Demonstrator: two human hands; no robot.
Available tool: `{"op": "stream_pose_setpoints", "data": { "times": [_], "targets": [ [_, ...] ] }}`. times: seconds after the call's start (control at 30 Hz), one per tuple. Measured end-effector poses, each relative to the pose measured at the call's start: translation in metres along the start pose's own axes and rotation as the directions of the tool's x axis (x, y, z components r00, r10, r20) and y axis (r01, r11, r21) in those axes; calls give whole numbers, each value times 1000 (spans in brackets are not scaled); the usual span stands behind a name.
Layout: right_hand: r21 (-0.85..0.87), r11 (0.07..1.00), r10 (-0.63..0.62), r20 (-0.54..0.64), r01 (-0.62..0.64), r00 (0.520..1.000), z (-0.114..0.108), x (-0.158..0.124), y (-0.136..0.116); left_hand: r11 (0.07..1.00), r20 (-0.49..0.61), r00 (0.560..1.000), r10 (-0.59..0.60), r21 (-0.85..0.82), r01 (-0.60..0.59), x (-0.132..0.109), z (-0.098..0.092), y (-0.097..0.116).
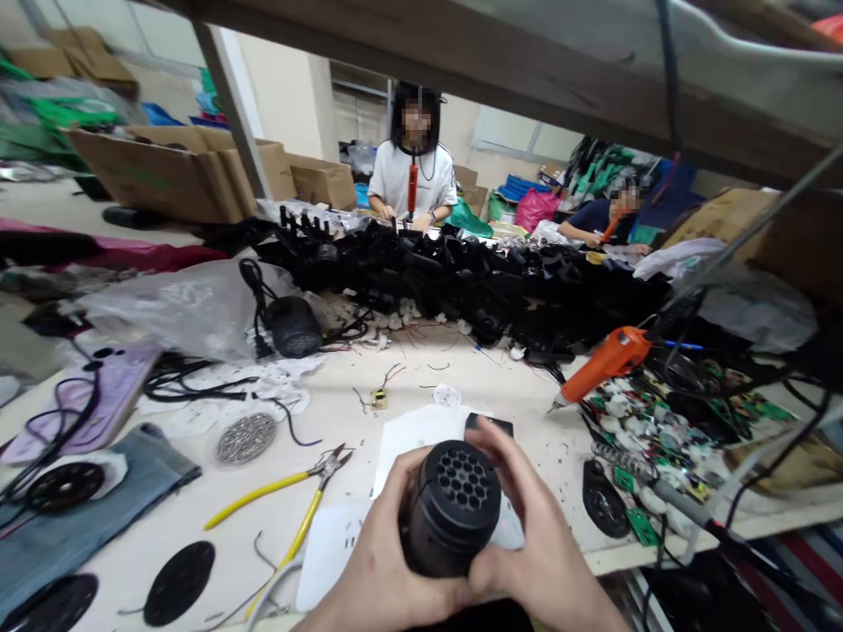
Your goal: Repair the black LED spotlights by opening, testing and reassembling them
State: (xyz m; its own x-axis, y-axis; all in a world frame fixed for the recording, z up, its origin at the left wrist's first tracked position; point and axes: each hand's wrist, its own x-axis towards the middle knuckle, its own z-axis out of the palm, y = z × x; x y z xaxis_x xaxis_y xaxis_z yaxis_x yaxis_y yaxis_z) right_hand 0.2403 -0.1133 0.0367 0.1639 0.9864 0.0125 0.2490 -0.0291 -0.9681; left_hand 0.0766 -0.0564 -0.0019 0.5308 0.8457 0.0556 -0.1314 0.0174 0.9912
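A black cylindrical part (pixel 454 505) with a honeycomb of round holes on its top is held upright over the front of the table. My left hand (pixel 388 544) wraps round its left side, and my right hand (pixel 527 527) grips it from the right. White paper (pixel 412 439) lies beneath and behind it, with a small black block (pixel 489 426) just beyond my right fingertips. Yellow-handled cutters (pixel 299 509) lie open to the left of my left hand.
An orange electric screwdriver (pixel 609 364) hangs at right above circuit boards and small parts. Black housings (pixel 435 272) are heaped across the back. A dish of screws (pixel 245 438) stands left. Two people (pixel 414 175) sit beyond the heap. A shelf beam crosses overhead.
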Motion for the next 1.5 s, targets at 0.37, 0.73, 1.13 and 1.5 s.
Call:
{"op": "stream_pose_setpoints", "data": {
  "times": [0.37,0.73,1.13,1.5],
  "targets": [
    [11,996,-89,-159,92,983,19,-4,-10,996,45,999,-12,88,8,-7,15,-5],
    [-329,936,-270,-439,127,857,-19,-19,37,489,179,861,-477,-760,429,3,2,-6],
    [-783,579,-345,17,227,938,-38,-86,93,198,336,714,-614,-810,552,10,13,6],
    [-603,784,-462,-404,150,789,-68,-82,68,189,395,387,-833,-455,870,-49,51,7]
  ]
}}
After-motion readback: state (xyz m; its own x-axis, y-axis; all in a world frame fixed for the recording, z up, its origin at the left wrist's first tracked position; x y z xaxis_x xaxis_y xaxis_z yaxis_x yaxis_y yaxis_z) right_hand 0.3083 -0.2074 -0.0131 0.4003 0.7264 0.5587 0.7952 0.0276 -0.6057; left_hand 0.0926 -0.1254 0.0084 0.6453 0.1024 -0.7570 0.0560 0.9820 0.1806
